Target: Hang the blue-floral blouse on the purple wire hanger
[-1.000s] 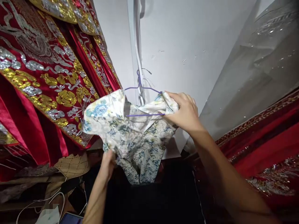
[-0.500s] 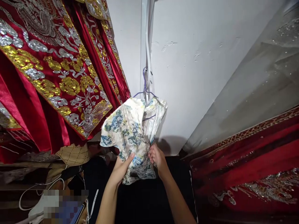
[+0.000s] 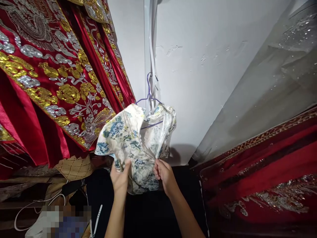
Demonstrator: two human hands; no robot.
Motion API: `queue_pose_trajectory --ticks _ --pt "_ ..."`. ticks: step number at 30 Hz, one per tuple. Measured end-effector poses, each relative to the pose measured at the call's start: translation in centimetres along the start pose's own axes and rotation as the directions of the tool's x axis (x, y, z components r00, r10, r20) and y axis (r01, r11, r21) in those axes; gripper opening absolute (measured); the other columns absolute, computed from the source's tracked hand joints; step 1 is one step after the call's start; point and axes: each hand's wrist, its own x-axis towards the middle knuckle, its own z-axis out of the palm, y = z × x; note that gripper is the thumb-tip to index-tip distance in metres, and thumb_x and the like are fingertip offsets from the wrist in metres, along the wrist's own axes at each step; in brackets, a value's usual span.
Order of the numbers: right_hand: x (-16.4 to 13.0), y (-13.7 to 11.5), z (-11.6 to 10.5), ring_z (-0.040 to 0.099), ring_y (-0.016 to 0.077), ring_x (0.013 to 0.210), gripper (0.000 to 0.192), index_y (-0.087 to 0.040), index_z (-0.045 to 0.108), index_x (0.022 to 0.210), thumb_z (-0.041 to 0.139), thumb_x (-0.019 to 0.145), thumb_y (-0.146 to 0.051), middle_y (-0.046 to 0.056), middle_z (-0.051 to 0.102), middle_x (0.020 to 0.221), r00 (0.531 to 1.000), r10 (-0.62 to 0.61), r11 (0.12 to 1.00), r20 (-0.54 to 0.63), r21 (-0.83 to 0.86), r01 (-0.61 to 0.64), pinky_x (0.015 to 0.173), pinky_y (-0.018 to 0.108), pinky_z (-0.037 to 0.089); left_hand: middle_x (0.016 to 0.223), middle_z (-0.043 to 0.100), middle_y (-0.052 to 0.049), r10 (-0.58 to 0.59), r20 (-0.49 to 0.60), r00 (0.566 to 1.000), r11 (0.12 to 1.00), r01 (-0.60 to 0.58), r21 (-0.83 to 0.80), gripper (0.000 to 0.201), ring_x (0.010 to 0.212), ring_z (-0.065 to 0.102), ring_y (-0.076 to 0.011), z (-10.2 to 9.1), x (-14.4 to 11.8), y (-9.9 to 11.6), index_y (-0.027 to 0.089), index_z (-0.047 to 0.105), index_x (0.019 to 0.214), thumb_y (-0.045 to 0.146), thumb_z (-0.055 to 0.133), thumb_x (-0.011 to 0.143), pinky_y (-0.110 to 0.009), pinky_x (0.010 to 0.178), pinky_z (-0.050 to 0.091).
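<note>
A white blouse with blue and green flowers (image 3: 133, 145) hangs by its shoulders from a thin purple hanger (image 3: 149, 92) against the wall. Its front gapes in a deep V, and the hanger's lower bar shows through the neck opening. My left hand (image 3: 120, 175) grips the blouse's left side, thumb in front and the other fingers hidden behind the cloth. At the bottom of the V, my right hand (image 3: 163, 173) pinches the front edge between thumb and curled fingers. The blouse's lower part is bunched between both hands.
Red garments with gold and silver sequins (image 3: 71, 92) hang at the left. Another red embroidered garment (image 3: 267, 165) is at the right under a sheer cover (image 3: 262, 89). A white cable (image 3: 18, 215) and blurred items lie at lower left. The white wall (image 3: 198, 66) rises ahead.
My left hand has moved left with the side of the blouse, spreading it wider. The neck opening gapes more. My right hand keeps its pinch, and the view has shifted slightly.
</note>
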Motion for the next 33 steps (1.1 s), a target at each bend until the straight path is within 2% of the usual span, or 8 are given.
queue_pose_trajectory --ticks 2,4,7,13,17,26,30,33 --pt "-0.2 -0.1 -0.3 0.037 0.0096 0.046 0.045 -0.019 0.054 0.068 0.068 0.08 -0.06 -0.002 0.051 0.053 1.0 0.0 0.997 0.001 -0.071 0.0 0.046 0.025 0.023 0.149 0.052 -0.016 0.281 -0.142 0.949 0.954 -0.259 0.154 0.069 0.14 0.048 -0.0334 0.4 -0.9 -0.8 0.021 0.051 0.143 0.038 0.077 0.081 -0.049 0.121 0.033" --pt "-0.5 0.1 -0.2 0.038 0.01 0.047 0.045 -0.019 0.055 0.066 0.066 0.082 -0.059 -0.001 0.053 0.052 0.999 0.006 0.991 0.039 -0.13 -0.001 0.047 0.025 0.023 0.147 0.053 -0.013 0.448 0.034 0.893 0.869 -0.444 0.217 0.056 0.141 0.046 -0.0302 1.3 -2.5 -1.8 0.025 0.054 0.14 0.031 0.071 0.087 -0.046 0.122 0.031" --pt "-1.2 0.6 0.5 0.04 0.0103 0.046 0.048 -0.019 0.052 0.06 0.063 0.085 -0.059 -0.001 0.049 0.048 0.991 -0.002 0.98 0.132 -0.195 0.028 0.048 0.025 0.026 0.127 0.065 -0.012 0.371 0.381 0.847 0.885 -0.446 0.131 0.032 0.122 0.06 -0.0267 2.8 -4.7 -2.9 0.024 0.062 0.125 0.024 0.058 0.093 -0.039 0.108 0.045" --pt "-1.5 -0.9 1.2 0.038 0.0102 0.039 0.046 -0.018 0.058 0.06 0.061 0.085 -0.056 0.0 0.05 0.042 0.988 0.032 0.966 0.15 -0.258 0.008 0.044 0.025 0.025 0.082 0.064 -0.004 0.256 0.509 0.822 0.933 -0.348 0.093 0.016 0.081 0.061 -0.0204 3.3 -4.4 -2.4 0.02 0.063 0.085 0.028 0.053 0.096 -0.029 0.078 0.048" --pt "0.8 -6.0 2.0 0.033 0.0073 0.039 0.042 -0.018 0.057 0.06 0.067 0.081 -0.053 -0.002 0.05 0.045 0.996 -0.092 0.99 -0.008 -0.111 0.09 0.041 0.023 0.019 0.081 0.062 -0.004 0.25 0.558 0.791 0.93 -0.356 0.089 0.019 0.08 0.06 -0.0196 3.6 -4.2 -2.6 0.02 0.061 0.083 0.031 0.055 0.097 -0.028 0.074 0.045" --pt "5.0 -19.5 6.6 0.033 0.0031 0.036 0.036 -0.015 0.058 0.068 0.077 0.076 -0.044 -0.002 0.053 0.048 0.928 -0.371 0.928 0.033 0.018 0.371 0.033 0.017 0.018 0.076 0.058 -0.004 0.281 0.667 0.69 0.866 -0.482 0.135 0.023 0.075 0.058 -0.0208 5.3 -2.7 -5.0 0.02 0.057 0.079 0.032 0.051 0.098 -0.031 0.07 0.043" --pt "4.8 -17.9 7.2 0.037 0.0045 0.038 0.038 -0.016 0.059 0.07 0.075 0.079 -0.05 -0.002 0.054 0.05 0.904 -0.421 0.907 0.074 0.012 0.421 0.035 0.017 0.023 0.083 0.066 -0.006 0.277 0.693 0.666 0.87 -0.48 0.112 0.019 0.08 0.063 -0.022 5.2 -1.3 -2.5 0.02 0.067 0.088 0.032 0.056 0.096 -0.031 0.075 0.047" --pt "4.1 -16.6 7.2 0.04 0.006 0.041 0.035 -0.017 0.06 0.07 0.065 0.088 -0.047 -0.002 0.056 0.052 0.886 -0.447 0.888 0.126 -0.055 0.456 0.038 0.018 0.028 0.096 0.072 -0.006 0.408 0.592 0.695 0.865 -0.501 -0.008 0.029 0.092 0.067 -0.0213 5.8 0.4 3.8 0.022 0.067 0.122 0.033 0.057 0.097 -0.032 0.089 0.049"
